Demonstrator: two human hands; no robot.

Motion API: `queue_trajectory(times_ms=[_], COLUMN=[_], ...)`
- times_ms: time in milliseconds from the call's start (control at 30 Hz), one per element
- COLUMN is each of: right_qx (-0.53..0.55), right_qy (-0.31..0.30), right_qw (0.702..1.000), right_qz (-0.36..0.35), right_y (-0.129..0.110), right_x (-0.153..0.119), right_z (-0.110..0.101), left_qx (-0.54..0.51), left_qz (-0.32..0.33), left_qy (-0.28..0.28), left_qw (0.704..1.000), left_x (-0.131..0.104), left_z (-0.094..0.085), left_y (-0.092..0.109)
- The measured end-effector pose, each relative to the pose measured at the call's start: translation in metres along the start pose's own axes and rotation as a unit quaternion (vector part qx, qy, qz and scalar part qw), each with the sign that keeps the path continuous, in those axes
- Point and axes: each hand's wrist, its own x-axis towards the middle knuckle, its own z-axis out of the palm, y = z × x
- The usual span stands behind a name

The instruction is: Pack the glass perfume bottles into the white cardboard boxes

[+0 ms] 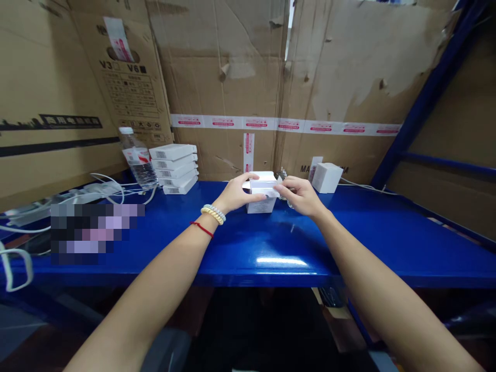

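Note:
A small white box (260, 206) stands on the blue table in front of me, its top flaps raised. My left hand (235, 194) grips the box at its left side, with the thumb along the near edge and the fingers behind. At the right edge of the top, my right hand (302, 195) pinches a white flap between thumb and fingers. Whether anything lies inside the box cannot be seen. Behind my right hand, a shiny glass-like or metallic object (282, 174) is partly hidden.
White flat boxes (180, 174) are stacked at the back left, beside a plastic water bottle (138, 160). Another white box (326, 178) stands at the back right. White cables and a power strip (42, 206) lie left. Cardboard (220, 93) walls the blue table (240, 248).

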Motion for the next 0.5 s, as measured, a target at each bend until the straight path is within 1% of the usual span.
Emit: queue_trajectory(times_ms=[67,133,200,233,267,300,367,433,500], right_qx=[-0.013,-0.044,-0.091,-0.116,-0.139,-0.156,-0.181,-0.209,-0.237], right_qy=[0.048,0.133,0.208,0.220,0.211,0.183,0.092,-0.005,-0.082], right_qw=[0.999,0.990,0.969,0.958,0.949,0.943,0.932,0.917,0.901], right_qz=[-0.002,0.026,0.096,0.141,0.186,0.230,0.301,0.340,0.354], right_y=[0.002,0.006,0.013,0.017,0.021,0.025,0.034,0.042,0.046], right_x=[0.001,0.003,0.003,0.003,0.003,0.003,0.001,0.000,-0.001], right_z=[-0.004,-0.010,-0.018,-0.022,-0.025,-0.029,-0.034,-0.037,-0.039], left_qx=[-0.007,-0.030,-0.065,-0.084,-0.103,-0.121,-0.161,-0.201,-0.238], left_qz=[-0.011,-0.026,-0.036,-0.039,-0.043,-0.049,-0.066,-0.084,-0.096], left_qy=[-0.007,-0.008,-0.009,-0.010,-0.011,-0.010,-0.013,-0.028,-0.051], left_qw=[1.000,0.999,0.997,0.996,0.994,0.991,0.985,0.976,0.965], left_x=[0.001,0.002,0.004,0.005,0.006,0.006,0.007,0.006,0.006], left_z=[-0.001,-0.002,-0.002,-0.001,-0.001,0.000,0.001,0.002,0.002], left_y=[-0.004,-0.009,-0.013,-0.014,-0.015,-0.015,-0.015,-0.014,-0.014])
